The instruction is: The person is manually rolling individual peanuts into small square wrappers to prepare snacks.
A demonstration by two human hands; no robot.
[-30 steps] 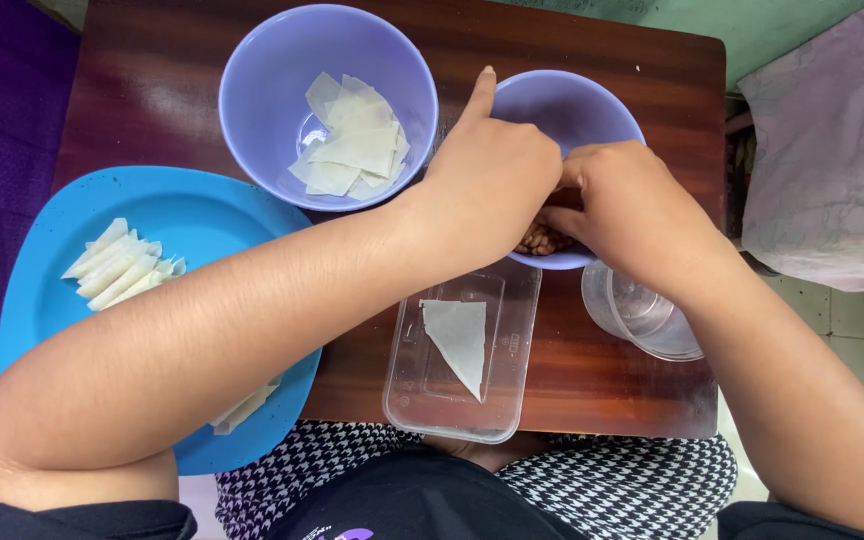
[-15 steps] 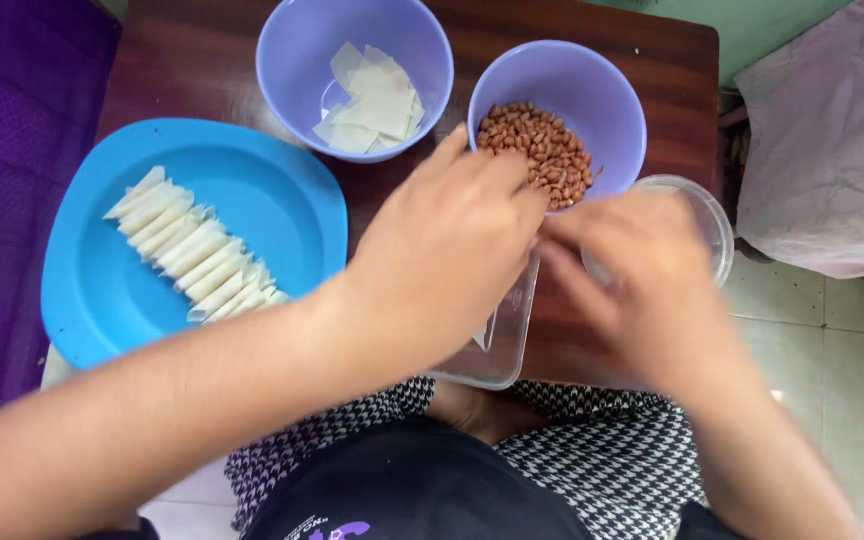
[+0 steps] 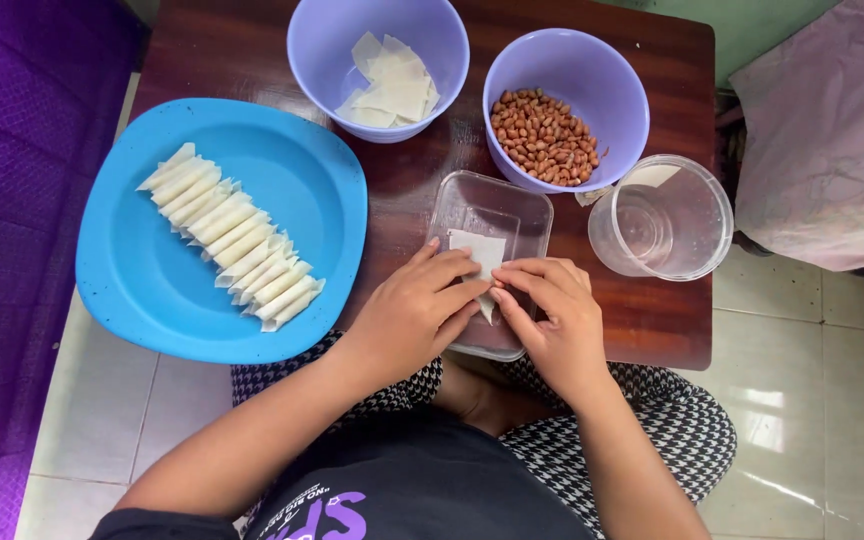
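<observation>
Here both hands meet over a clear rectangular tray (image 3: 492, 215), the left hand (image 3: 414, 312) and the right hand (image 3: 552, 318) with fingers (image 3: 457, 292) curled and pinched shut on a small pale wrapper sheet (image 3: 480, 258) lying in that tray. Judging by what lies around, a good deal is done: a row of rolled wrappers (image 3: 232, 237) sits on the blue plate (image 3: 142, 290) to the left of the fingers. Plenty seems left too (a purple bowl (image 3: 317, 40) beyond the fingers holds a stack of flat wrappers (image 3: 392, 82), and the second purple bowl (image 3: 632, 95) holds many peanuts (image 3: 544, 138)). An empty clear round tub (image 3: 697, 255) stands to the right. The desk (image 3: 672, 310) is dark polished wood, small and crowded. Pale floor tiles (image 3: 812, 420) show below, a purple cloth (image 3: 12, 200) at far left.
</observation>
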